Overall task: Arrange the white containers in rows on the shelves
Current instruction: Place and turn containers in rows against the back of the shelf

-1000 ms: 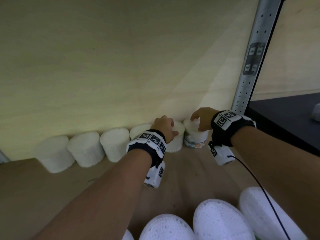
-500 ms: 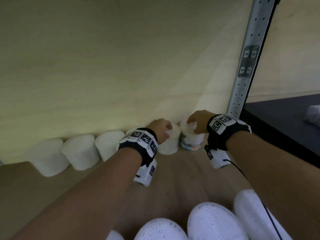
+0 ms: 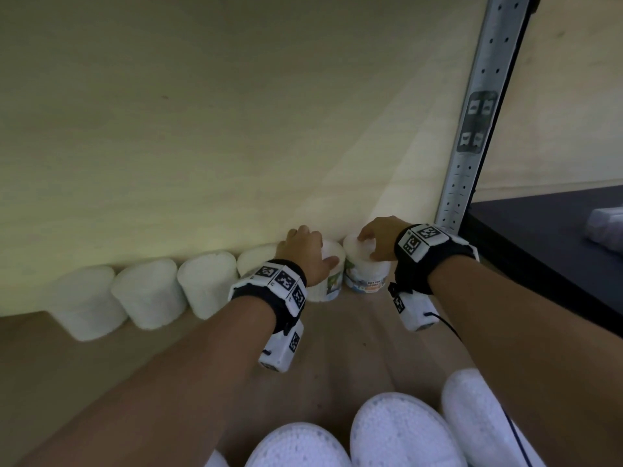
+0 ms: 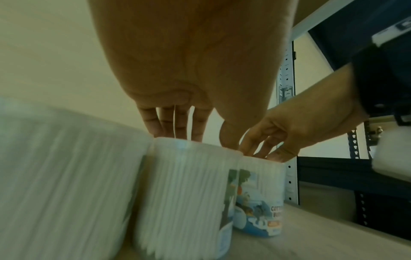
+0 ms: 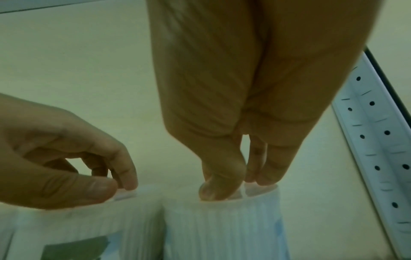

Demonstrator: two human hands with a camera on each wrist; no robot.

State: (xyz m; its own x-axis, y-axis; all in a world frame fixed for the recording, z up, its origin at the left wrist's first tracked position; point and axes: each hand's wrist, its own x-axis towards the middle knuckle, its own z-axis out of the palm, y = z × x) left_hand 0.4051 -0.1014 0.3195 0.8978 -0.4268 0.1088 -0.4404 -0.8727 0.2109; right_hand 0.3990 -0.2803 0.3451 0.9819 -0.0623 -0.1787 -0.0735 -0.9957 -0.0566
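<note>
Several white ribbed containers stand in a row along the back wall of a wooden shelf (image 3: 354,332). My left hand (image 3: 312,252) grips one container (image 3: 328,288) from above, fingers over the far rim and thumb on the near side. Its label shows a dark patch (image 4: 229,193). Right beside it, my right hand (image 3: 369,246) holds the last container in the row (image 3: 369,276) by its top, thumb (image 5: 219,186) in front and fingers behind. That one carries a blue "cotton buds" label (image 4: 262,216). Both containers stand upright on the board, side by side.
Further left the row continues with more white containers (image 3: 150,293) (image 3: 209,284). Three white lidded containers (image 3: 401,429) sit at the shelf's front edge below my arms. A perforated metal upright (image 3: 478,123) bounds the right side; beyond it is a dark surface (image 3: 556,237).
Both hands have stayed on the tops of their containers. Hands and the two containers sit slightly further left and nearer the back wall in the view; the head camera has also shifted.
</note>
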